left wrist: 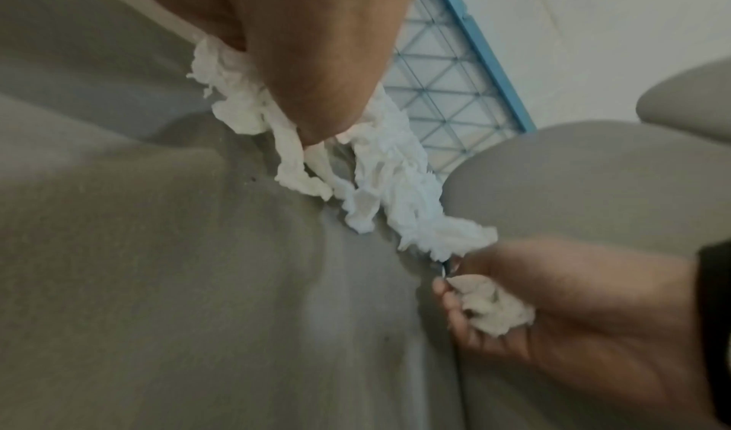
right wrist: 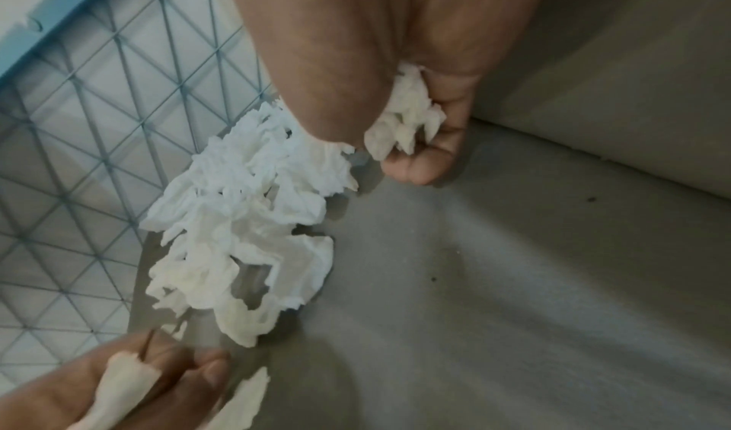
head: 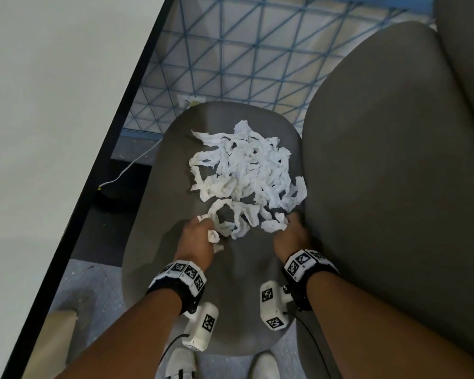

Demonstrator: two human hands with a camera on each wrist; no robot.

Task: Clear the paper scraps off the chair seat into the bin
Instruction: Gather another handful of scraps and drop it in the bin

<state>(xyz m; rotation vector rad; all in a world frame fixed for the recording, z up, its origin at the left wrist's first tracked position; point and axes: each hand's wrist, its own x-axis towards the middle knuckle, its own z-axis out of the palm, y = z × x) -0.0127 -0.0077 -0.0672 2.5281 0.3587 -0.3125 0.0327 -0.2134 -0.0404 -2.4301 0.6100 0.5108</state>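
At the far left a white tabletop (head: 39,105) with a black edge runs diagonally past the chair, and a thin white cable (head: 126,170) trails across the dark floor beneath it. Next comes the left hand (head: 196,240), lowered onto the near part of the grey chair seat (head: 148,255); its fingers (right wrist: 209,371) are curled around a few twisted white strips, and small crumpled bits poke out beside the thumb. The paper scraps (head: 244,173) lie in one loose heap on the middle and far part of the seat: soft, tissue-like strips, torn with ragged edges, wrinkled and twisted, tangled over each other so that dark gaps of seat fabric show through the loops. The heap looks bright white in the head view, slightly creamier near the hands in the wrist views. Its near edge touches both hands. Behind the seat's far end stands a panel of blue wire mesh (head: 244,50) in a triangle pattern. The right hand (head: 292,236) rests at the heap's near right corner, close against the seam where the seat meets a second grey cushion (head: 394,160); its fingers (right wrist: 419,168) are clenched on a crumpled wad of the same paper, with more strips trailing from under the palm. The bin cannot be made out for certain in any view.
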